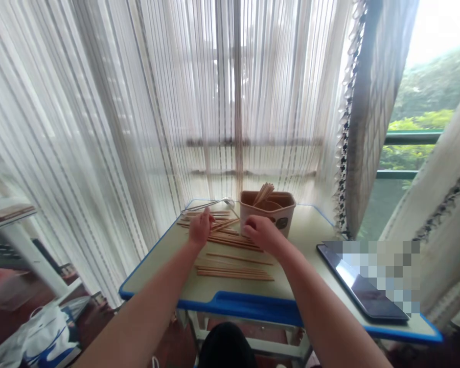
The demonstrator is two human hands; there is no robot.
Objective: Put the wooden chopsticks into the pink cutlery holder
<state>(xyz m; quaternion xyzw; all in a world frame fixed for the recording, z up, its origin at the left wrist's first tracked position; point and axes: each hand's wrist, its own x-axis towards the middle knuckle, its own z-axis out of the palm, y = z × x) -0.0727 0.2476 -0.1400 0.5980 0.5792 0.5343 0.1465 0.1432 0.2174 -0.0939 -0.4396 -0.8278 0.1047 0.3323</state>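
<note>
My left hand (202, 226) is closed above the left side of the desk, with the ends of a few slanting wooden chopsticks (225, 225) coming out of its fingers. My right hand (258, 230) has its fingers curled in front of a beige utensil holder (287, 210); whatever is in its fingertips is hidden. Loose chopsticks (233, 243) lie in a row beneath both hands. Nearer the front edge rests another group of chopsticks (235, 274). A bundle of chopsticks (263, 193) stands inside the holder. Metal spoons (227, 201) lie behind my left hand.
The small desk (168, 260) has a blue rim. On its right side lies a tablet (358, 286), partly pixelated. Sheer curtains (157, 102) hang directly behind. At lower left are a white bag (48, 332) on the floor and another table (7, 225).
</note>
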